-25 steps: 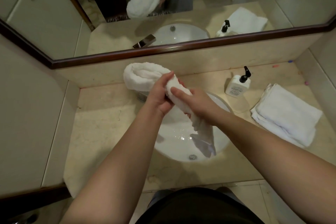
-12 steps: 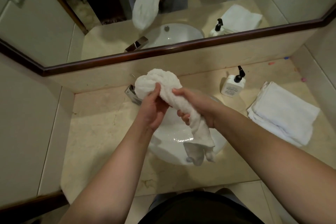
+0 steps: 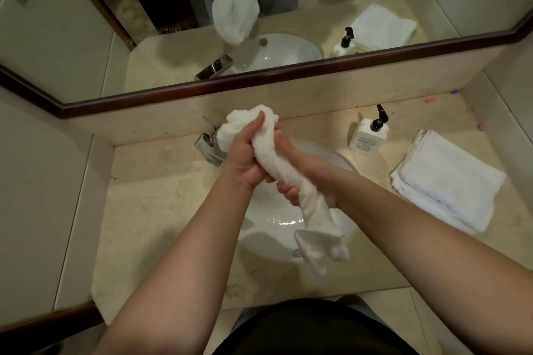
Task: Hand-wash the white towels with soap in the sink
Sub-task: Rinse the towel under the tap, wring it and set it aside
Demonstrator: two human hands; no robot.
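Observation:
A wet white towel (image 3: 281, 170), twisted into a thick rope, hangs over the white oval sink (image 3: 268, 233). My left hand (image 3: 245, 153) grips its upper, bunched end near the faucet. My right hand (image 3: 300, 170) grips the middle of the twist just below. The towel's loose tail dangles over the sink's front rim, hiding part of the drain. A white soap bottle (image 3: 367, 137) with a black pump stands on the counter to the right of the sink. Folded white towels (image 3: 444, 181) lie in a stack further right.
A chrome faucet (image 3: 209, 147) sits behind the sink at the left, partly hidden by the towel. The beige stone counter (image 3: 150, 210) extends left. A wood-framed mirror (image 3: 259, 72) spans the back wall. Walls close in on both sides.
The rolled towel end has been pulled down from above the faucet and bunched in my left hand. Both hands have closed in together, twisting the towel tighter, and its tail now hangs lower.

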